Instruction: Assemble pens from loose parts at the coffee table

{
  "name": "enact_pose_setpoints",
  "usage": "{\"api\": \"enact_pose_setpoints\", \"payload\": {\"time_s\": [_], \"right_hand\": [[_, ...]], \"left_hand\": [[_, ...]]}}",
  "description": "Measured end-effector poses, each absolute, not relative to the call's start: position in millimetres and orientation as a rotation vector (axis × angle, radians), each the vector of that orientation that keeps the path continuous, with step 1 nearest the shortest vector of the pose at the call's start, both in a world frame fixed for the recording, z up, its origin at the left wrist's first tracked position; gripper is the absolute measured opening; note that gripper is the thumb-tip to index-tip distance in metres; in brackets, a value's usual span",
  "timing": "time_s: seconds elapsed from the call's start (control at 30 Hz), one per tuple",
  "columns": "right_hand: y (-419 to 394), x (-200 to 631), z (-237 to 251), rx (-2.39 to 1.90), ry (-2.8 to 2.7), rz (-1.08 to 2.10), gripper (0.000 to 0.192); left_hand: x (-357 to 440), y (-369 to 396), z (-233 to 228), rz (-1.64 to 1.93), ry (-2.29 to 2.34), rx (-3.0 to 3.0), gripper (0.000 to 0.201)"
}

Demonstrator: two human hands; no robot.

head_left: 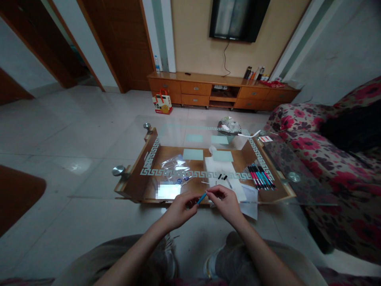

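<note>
"Held?"
"Slim blue piece (201, 198), one; fingertips of left hand (182, 208) and right hand (225, 202) both on it."
"Glass table (153, 172), what do you see?"
"To the right, pens (262, 177), one row, pink, blue and black; middle, small black pieces (225, 177); left, clear plastic bag (175, 167), crumpled."
"Beyond?"
"Wooden cabinet (195, 88), long, low; television (238, 20), wall-mounted above."

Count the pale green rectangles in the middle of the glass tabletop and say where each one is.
4, in two rows of two: the back-left rectangle, the back-right rectangle, the front-left rectangle and the front-right rectangle. None seems hidden.
</note>
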State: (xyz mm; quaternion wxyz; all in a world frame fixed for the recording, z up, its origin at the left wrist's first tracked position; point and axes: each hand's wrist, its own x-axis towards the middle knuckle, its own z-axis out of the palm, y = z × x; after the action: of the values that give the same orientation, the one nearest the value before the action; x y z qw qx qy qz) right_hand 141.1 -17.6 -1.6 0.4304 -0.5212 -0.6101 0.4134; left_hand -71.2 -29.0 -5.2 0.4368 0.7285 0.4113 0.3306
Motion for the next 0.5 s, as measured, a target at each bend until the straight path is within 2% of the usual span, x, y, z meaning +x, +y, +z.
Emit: {"api": "enact_pose_setpoints", "payload": {"time_s": [0.37, 0.5], "right_hand": [[-23.0, 137.8, 12.9, -1.235, -1.717, 0.962, 0.018], [-12.6, 156.5, 9.2, -1.421, -1.721, 0.742, 0.018]], "left_hand": [[-74.1, -28.9, -5.2, 0.844, 1.038, 1.788, 0.039], [-74.3, -29.2, -6.9, 0.889, 1.071, 1.705, 0.035]]}}
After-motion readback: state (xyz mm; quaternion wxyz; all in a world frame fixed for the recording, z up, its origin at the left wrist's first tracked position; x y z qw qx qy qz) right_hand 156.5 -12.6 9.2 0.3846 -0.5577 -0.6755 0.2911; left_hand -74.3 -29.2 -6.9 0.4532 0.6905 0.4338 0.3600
